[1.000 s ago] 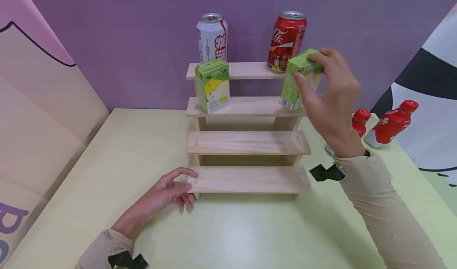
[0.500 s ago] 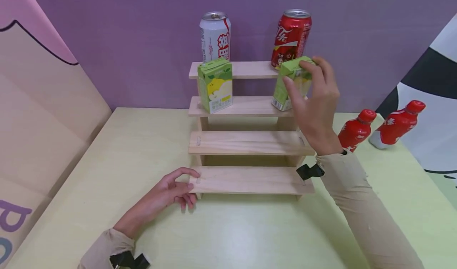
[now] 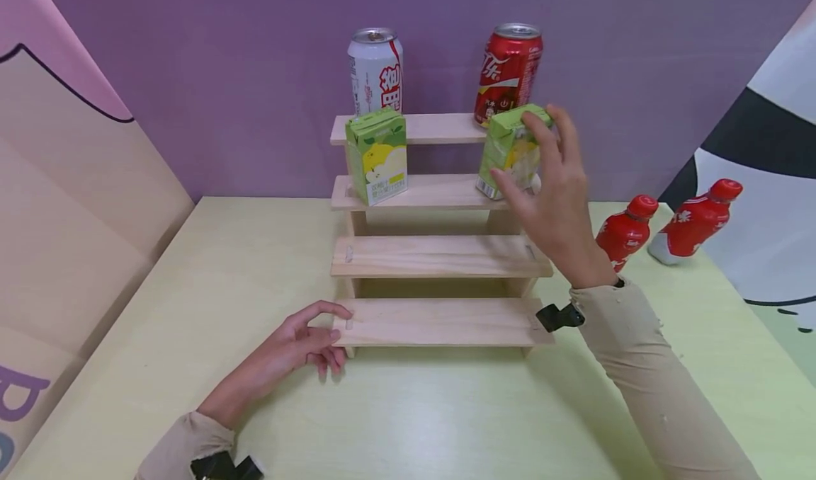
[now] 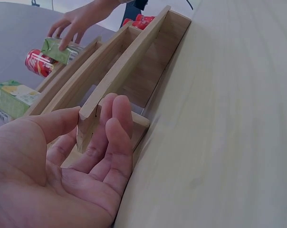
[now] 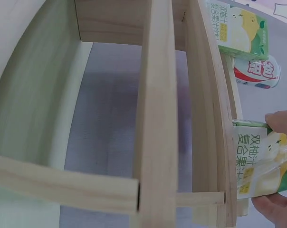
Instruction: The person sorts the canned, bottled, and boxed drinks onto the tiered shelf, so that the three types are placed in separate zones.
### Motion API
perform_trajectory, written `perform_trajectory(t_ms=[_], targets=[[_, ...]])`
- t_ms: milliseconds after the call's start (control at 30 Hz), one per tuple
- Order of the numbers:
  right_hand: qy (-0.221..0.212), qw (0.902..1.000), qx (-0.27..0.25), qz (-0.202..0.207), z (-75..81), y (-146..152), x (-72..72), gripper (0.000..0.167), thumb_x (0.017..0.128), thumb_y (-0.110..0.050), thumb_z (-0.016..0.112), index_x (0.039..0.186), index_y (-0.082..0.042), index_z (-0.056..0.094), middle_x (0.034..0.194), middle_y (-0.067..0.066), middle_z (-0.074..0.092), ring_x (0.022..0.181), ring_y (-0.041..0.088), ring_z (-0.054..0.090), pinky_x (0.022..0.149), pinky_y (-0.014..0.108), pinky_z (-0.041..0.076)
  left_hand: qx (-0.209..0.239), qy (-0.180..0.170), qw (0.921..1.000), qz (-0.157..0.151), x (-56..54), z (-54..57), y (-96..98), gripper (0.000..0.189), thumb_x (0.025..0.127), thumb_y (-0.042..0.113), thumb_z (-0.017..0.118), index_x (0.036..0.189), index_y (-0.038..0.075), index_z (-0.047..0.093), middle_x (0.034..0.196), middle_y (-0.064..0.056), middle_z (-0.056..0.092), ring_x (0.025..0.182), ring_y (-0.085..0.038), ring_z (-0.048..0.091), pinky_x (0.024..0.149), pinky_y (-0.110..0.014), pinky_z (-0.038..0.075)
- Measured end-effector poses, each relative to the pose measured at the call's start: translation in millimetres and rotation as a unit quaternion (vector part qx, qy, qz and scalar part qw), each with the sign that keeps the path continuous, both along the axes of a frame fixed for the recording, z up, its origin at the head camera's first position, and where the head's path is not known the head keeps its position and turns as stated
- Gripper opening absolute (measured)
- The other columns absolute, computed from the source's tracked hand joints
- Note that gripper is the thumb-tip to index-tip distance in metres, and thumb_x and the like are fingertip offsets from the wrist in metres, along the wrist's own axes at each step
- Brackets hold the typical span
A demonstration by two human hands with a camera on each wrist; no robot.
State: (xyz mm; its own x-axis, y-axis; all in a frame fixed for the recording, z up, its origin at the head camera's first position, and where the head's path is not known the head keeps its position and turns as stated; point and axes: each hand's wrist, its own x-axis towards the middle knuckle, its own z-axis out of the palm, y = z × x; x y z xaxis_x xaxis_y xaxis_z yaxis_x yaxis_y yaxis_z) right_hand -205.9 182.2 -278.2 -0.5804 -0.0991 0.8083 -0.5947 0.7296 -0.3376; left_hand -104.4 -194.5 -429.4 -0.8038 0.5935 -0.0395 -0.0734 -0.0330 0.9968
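Note:
A tiered wooden display stand (image 3: 440,257) rises in steps on the table. My left hand (image 3: 299,342) pinches the left end of its lowest step, thumb and index finger on the board in the left wrist view. My right hand (image 3: 554,197) holds a green juice box (image 3: 500,151) at the right end of the second step from the top. In the right wrist view its fingers (image 5: 272,204) and thumb grip the box's two sides, with the printed front showing. A matching juice box (image 3: 382,158) stands upright at the left end of that same step.
On the top step stand a white can (image 3: 376,73) at left and a red can (image 3: 508,73) at right, their lower parts partly behind the boxes. Two red-capped bottles (image 3: 627,232) are on the table right of the stand, near my right forearm. A purple backdrop (image 3: 255,90) closes the rear.
My right hand has brought the juice box leftward and slightly down onto the step, turning it so more of its front faces forward. The left hand keeps its place on the lowest step.

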Motion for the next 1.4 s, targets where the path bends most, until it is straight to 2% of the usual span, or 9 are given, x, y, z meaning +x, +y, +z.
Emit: perform_trajectory(t_ms=[233,400,500,700,1067,1400], targets=[[-0.017,0.9996,0.023,0.005,0.4,2,2.0,0.073,0.088,-0.022,0.077,0.151,-0.018,0.039,0.160,0.006,0.027,0.133,0.028,0.045,0.101,0.050,0.048,0.002,-0.002,1.0000,0.001,0.9,-0.3,-1.1,0.035,0.104,0.015,0.053,0.137,0.007,0.045,0.090,-0.021,0.070,0.076,-0.026,0.068,0.064,-0.033,0.056],[-0.044,0.9985,0.032,0.000,1.6,5,7.2,0.083,0.087,-0.020,0.078,0.155,-0.019,0.030,0.164,0.004,0.017,0.143,0.024,0.034,0.105,0.050,0.043,0.000,0.002,1.0000,0.002,0.8,0.0,-0.1,0.035,0.104,0.015,0.053,0.137,0.007,0.045,0.089,-0.022,0.070,0.076,-0.027,0.068,0.064,-0.034,0.056],[-0.036,0.9984,0.043,-0.013,0.8,9,13.4,0.084,0.087,-0.017,0.076,0.156,-0.017,0.028,0.165,0.003,0.014,0.144,0.024,0.033,0.108,0.049,0.041,0.001,0.000,1.0000,0.001,0.6,-0.8,1.0,0.035,0.104,0.015,0.053,0.137,0.007,0.045,0.090,-0.022,0.070,0.076,-0.027,0.068,0.064,-0.034,0.056],[0.003,0.9981,0.058,-0.021,0.5,18,27.9,0.070,0.087,-0.012,0.074,0.148,-0.010,0.041,0.162,0.006,0.024,0.138,0.031,0.042,0.106,0.051,0.043,0.003,0.001,1.0000,0.001,1.2,-0.6,1.1,0.035,0.104,0.015,0.053,0.137,0.007,0.045,0.090,-0.022,0.070,0.076,-0.026,0.068,0.064,-0.033,0.056],[-0.001,0.9957,0.086,-0.036,-5.3,36,49.5,0.065,0.085,-0.008,0.075,0.144,-0.008,0.048,0.158,0.008,0.033,0.138,0.031,0.041,0.103,0.056,0.045,0.001,0.001,1.0000,0.000,1.4,-0.1,0.6,0.035,0.104,0.015,0.053,0.137,0.006,0.045,0.089,-0.023,0.069,0.076,-0.026,0.068,0.064,-0.033,0.056],[-0.004,0.9948,0.087,-0.054,-14.0,55,61.0,0.065,0.081,-0.005,0.076,0.141,-0.007,0.049,0.154,0.011,0.039,0.143,0.028,0.034,0.106,0.056,0.042,-0.010,0.005,0.9999,0.001,1.5,2.4,1.0,0.036,0.104,0.017,0.053,0.138,0.008,0.045,0.090,-0.023,0.069,0.076,-0.027,0.068,0.065,-0.034,0.056]])
